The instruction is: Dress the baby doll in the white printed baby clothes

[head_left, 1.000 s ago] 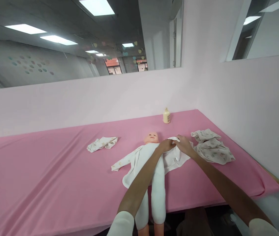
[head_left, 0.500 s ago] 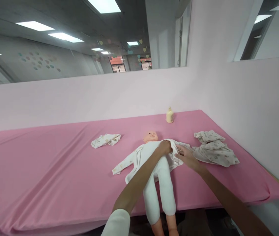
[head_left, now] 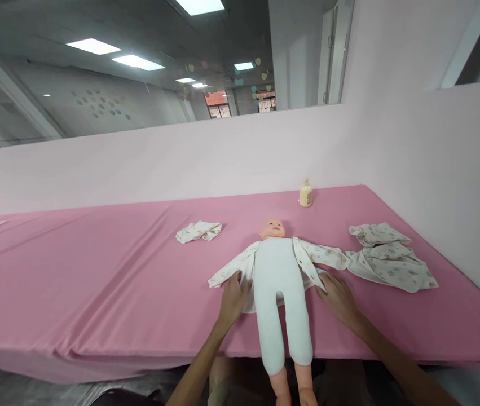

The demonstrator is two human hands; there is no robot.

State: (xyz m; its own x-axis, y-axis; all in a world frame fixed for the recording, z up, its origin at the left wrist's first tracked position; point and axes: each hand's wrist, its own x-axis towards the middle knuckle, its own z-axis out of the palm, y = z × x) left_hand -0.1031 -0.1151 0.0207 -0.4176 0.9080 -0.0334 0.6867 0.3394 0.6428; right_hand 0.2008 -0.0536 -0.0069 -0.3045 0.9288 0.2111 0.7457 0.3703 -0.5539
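Centrally, doll (head_left: 280, 276) on pink worktop (head_left: 96, 270): left hand (head_left: 232, 297) and right hand (head_left: 338, 294) flat on opened jacket (head_left: 307, 264), grips wide, holding nothing.

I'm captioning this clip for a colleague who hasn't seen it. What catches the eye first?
A baby doll lies face up at the near edge of a long pink table, its white printed jacket spread open. The left hand and right hand press flat on the jacket's two flaps.

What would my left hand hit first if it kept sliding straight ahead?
Probably the left hand would meet the doll's open printed jacket, whose hem its fingertips already touch, then the sleeve beyond; depth is uncertain.
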